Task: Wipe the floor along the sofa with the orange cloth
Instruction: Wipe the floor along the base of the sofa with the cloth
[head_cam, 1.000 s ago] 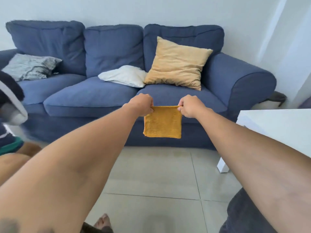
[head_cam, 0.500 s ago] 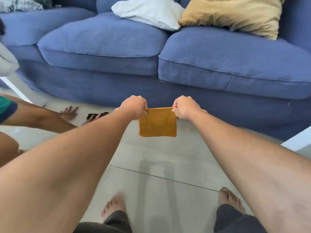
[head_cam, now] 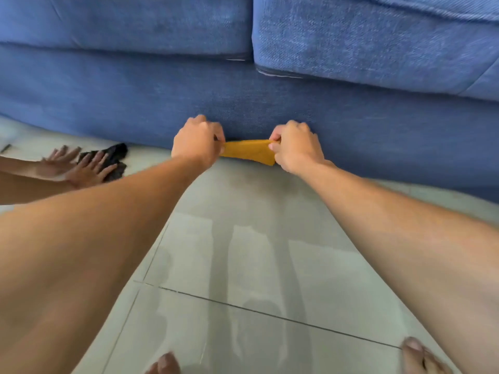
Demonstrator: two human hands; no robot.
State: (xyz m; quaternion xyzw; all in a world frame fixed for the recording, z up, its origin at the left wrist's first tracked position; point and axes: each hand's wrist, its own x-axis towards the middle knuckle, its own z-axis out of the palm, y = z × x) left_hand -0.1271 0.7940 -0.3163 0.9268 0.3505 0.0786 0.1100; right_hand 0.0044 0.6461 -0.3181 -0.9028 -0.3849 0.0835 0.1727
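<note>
The orange cloth (head_cam: 249,151) is stretched between my two hands, low at the foot of the blue sofa (head_cam: 135,103). My left hand (head_cam: 198,140) pinches its left corner and my right hand (head_cam: 295,145) pinches its right corner. The cloth's lower edge meets the pale tiled floor (head_cam: 256,238) right where the sofa's base touches the tiles. Both my arms reach straight forward from the bottom of the view.
Another person's two hands (head_cam: 78,164) press a dark cloth (head_cam: 112,159) on the floor at the left, close to the sofa's base. My bare toes (head_cam: 417,356) show at the bottom edge. Tile joints cross the glossy floor.
I have bent down: the cloth went from hanging in the air before the sofa to the floor at its base. The other person's hands now lie on a dark cloth.
</note>
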